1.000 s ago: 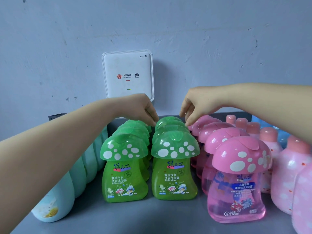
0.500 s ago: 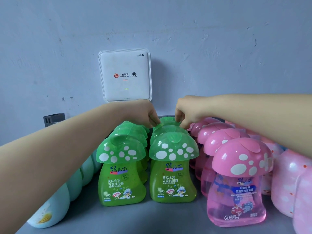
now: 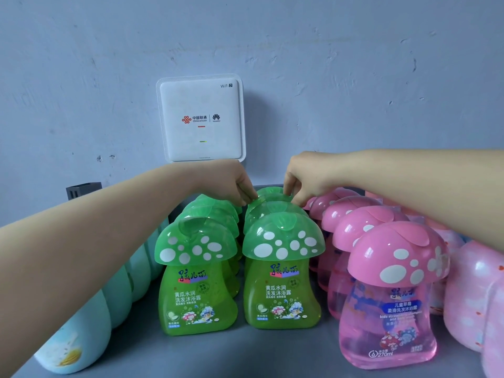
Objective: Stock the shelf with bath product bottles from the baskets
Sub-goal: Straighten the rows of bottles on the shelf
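Green mushroom-capped bottles are standing in two rows running back toward the wall at twelve o'clock, on a grey shelf (image 3: 286, 350). Both hands are reaching to the far end of the right-hand green row. The left hand (image 3: 234, 181) is coming in from eight o'clock, its fingertips curling down and pinching the left edge of a rear green bottle's cap (image 3: 271, 199). The right hand (image 3: 302, 173) is coming in from three o'clock, its fingers bunching together and pinching the right edge of that same cap. How firmly either hand is clamping cannot be told, since the fingertips are partly hiding behind the cap.

At the near end of the rows, the front left green bottle (image 3: 195, 279) and the front right green bottle (image 3: 282, 274) are standing upright just beside each other, labels facing the camera. Toward four o'clock, a row of pink mushroom bottles is running back, with the front pink bottle (image 3: 392, 296) standing upright nearest the viewer. Pale pink rounded bottles (image 3: 471, 293) are crowding the edge at three o'clock. At eight o'clock, a line of mint-coloured bottles (image 3: 81, 331) is sitting partly under the left forearm. A white router (image 3: 200, 120) is hanging on the wall at twelve o'clock.
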